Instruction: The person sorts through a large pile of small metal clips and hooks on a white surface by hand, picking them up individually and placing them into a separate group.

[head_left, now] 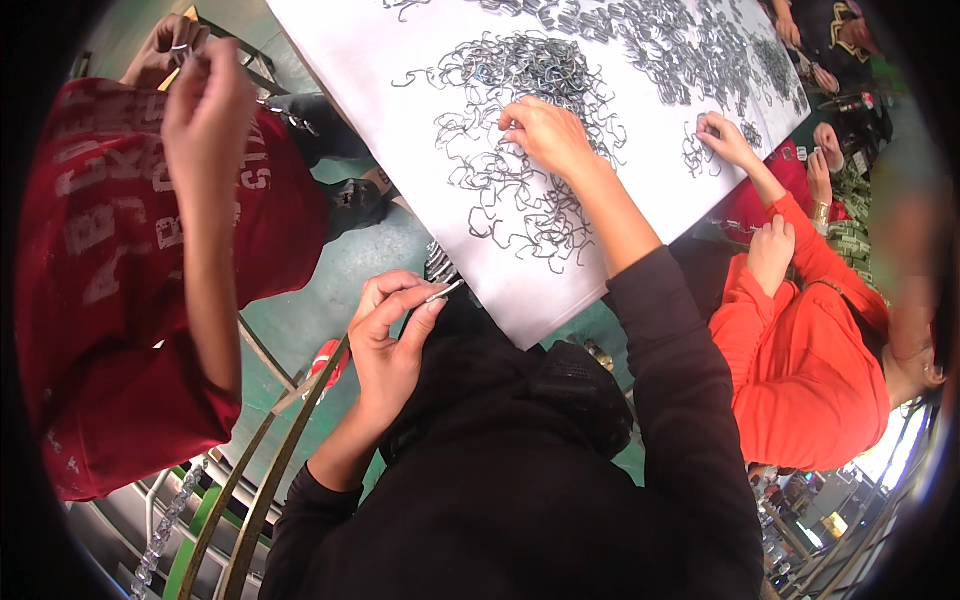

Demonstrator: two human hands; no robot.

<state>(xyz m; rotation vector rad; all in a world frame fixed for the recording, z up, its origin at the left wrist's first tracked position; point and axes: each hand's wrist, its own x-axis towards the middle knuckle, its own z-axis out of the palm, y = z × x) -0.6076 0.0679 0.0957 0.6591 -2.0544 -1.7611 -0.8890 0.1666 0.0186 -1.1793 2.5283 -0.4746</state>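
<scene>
My left hand (388, 335) is off the near left edge of the table, thumb and fingers pinched on a short, thin silvery metal piece (446, 291). Just behind it, by the table edge, is a ribbed bundle of metal pieces (438, 264). My right hand (548, 135) reaches over a loose pile of bent dark wire hooks (530, 215) on the white tabletop (370, 85). Its fingers are curled together at the pile; whatever they hold, if anything, is hidden.
More metal pieces (650, 40) cover the table's far side. A person in a red shirt (110, 240) works at left. At right a person in orange (800, 370) reaches to a small wire heap (697, 155). Metal bars (262, 490) stand at lower left.
</scene>
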